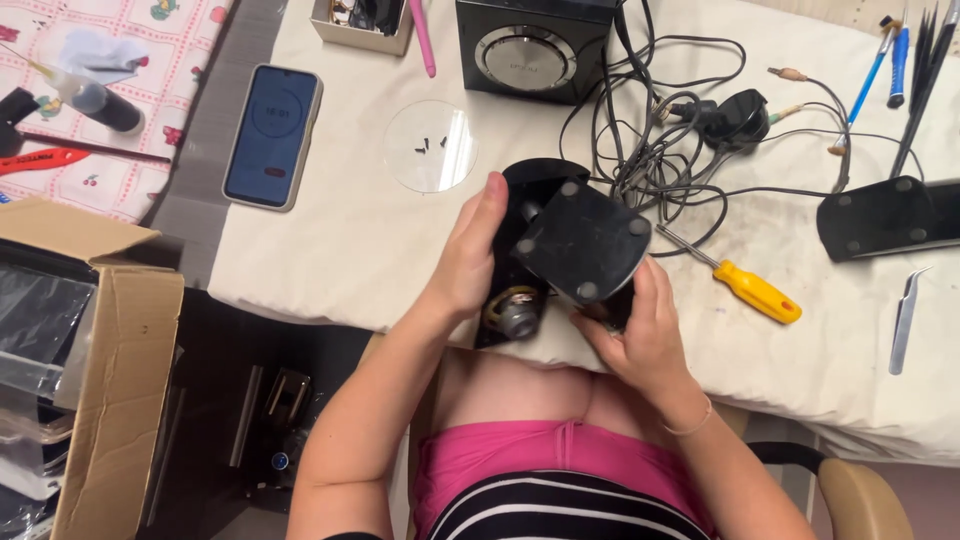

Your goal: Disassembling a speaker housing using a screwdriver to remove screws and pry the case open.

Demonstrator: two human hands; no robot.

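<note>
I hold a small black speaker that is taken apart, over the near edge of the white-covered table (340, 250). My left hand (465, 265) grips the front shell (520, 205), whose round driver magnet (517, 312) faces me. My right hand (645, 335) holds the black back cover (585, 240), which has round rubber feet at its corners and is pulled slightly away from the shell. Black cables (650, 150) run from the speaker across the table.
A yellow-handled screwdriver (755, 290) lies right of my hands. A clear disc with small screws (430, 145), a phone (270, 135), a bigger black speaker box (530, 45), another black speaker (885, 215), tweezers (905, 320) and a cardboard box (110, 370) surround me.
</note>
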